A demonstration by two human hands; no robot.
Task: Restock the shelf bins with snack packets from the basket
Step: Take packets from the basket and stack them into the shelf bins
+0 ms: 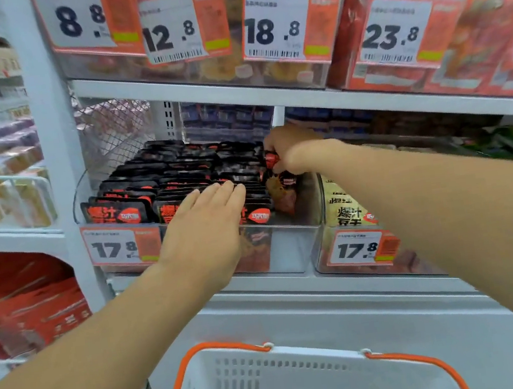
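The left hand (207,230) lies flat with straight fingers across the front rows of black snack packets (162,180) standing in the clear shelf bin (298,221), hiding part of the front packets' printing. The right hand (291,150) reaches to the bin's right rear, fingers curled around a red-and-black packet (271,159); its fingertips are hidden behind the knuckles, so the grip's exact form is hard to make out. Another packet (283,195) leans in the bin's right gap. A price tag (118,248) reading 17.8 hangs on the bin front. The white basket (273,384) with orange handles is cut off at the bottom edge, its contents barely visible.
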